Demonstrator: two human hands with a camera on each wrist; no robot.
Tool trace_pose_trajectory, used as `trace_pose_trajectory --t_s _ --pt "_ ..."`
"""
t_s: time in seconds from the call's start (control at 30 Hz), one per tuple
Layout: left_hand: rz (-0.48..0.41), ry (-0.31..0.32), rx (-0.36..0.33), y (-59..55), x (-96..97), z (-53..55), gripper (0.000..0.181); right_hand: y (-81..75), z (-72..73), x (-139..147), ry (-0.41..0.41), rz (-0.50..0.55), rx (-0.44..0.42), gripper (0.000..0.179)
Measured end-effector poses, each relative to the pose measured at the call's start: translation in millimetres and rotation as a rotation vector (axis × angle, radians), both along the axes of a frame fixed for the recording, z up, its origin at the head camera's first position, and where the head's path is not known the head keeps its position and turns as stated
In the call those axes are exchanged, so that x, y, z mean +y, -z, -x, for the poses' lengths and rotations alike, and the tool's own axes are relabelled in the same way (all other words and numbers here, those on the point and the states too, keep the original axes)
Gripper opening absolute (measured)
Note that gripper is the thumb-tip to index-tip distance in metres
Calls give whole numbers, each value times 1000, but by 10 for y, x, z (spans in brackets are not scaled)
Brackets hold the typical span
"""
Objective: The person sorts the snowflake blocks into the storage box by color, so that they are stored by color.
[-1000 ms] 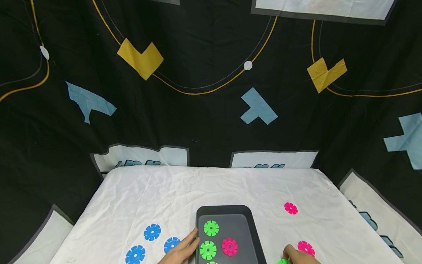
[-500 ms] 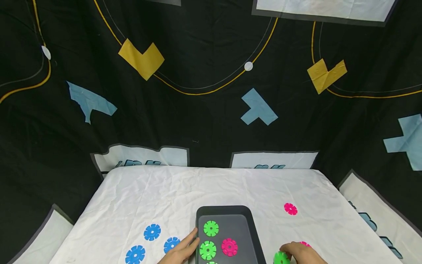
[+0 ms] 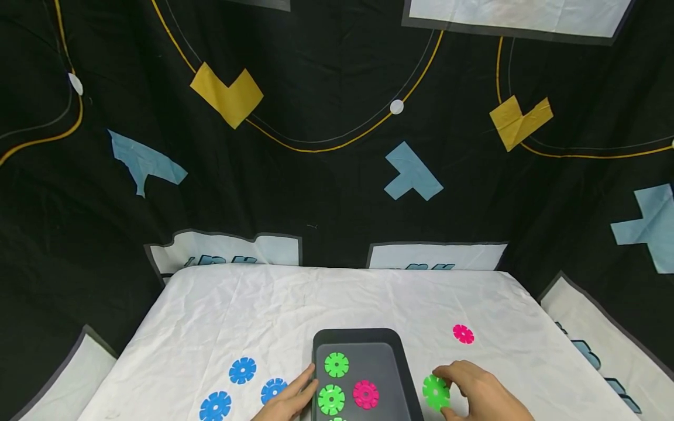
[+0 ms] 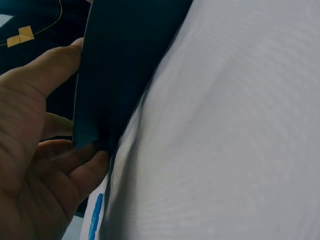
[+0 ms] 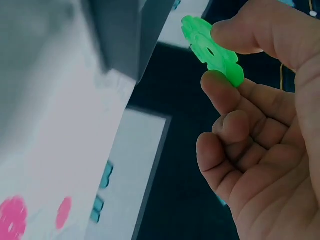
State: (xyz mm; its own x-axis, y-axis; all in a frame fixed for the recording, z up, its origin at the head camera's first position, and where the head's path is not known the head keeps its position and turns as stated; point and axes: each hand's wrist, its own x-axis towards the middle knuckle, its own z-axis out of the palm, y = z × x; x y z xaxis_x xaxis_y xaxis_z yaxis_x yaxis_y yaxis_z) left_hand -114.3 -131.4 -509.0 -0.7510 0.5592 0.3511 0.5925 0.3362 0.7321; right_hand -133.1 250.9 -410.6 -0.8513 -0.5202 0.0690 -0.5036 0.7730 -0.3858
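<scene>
The right hand point(image 3: 481, 393) pinches a green notched disc point(image 3: 434, 392) between thumb and fingers, just right of the dark tray point(image 3: 387, 371); the left hand point(image 3: 289, 403), fingers relaxed, rests against the tray's left wall. Already in the tray are three green discs point(image 3: 336, 365), one cut off by the frame, and a pink disc point(image 3: 365, 394). Outside it on the white-covered bench point(image 3: 337, 298), three blue discs point(image 3: 243, 371) lie left, two pink discs point(image 5: 63, 213) right. The held disc looks thin, bright, slotted around its edge.
</scene>
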Motion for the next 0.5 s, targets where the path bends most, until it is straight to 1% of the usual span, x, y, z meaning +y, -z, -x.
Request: trace_pose_trajectory --t_s 0.03,0.17,0.27,0.33,0.5 --pt "-1 4 -5 0 -3 -1 65 -9 -8 -36 -21 14 16 39" --pt "0 17 -26 -5 -16 1 66 -49 -26 -193 -88 59 29 38" --pt "2 28 -40 -17 -28 6 67 -82 -16 -307 -138 75 1 38" --pt "-2 35 -53 -29 -35 6 68 -94 -11 -376 -195 94 8 38" --pt "-36 56 -139 -69 -33 -10 73 -126 1 -566 -287 129 -73 47"
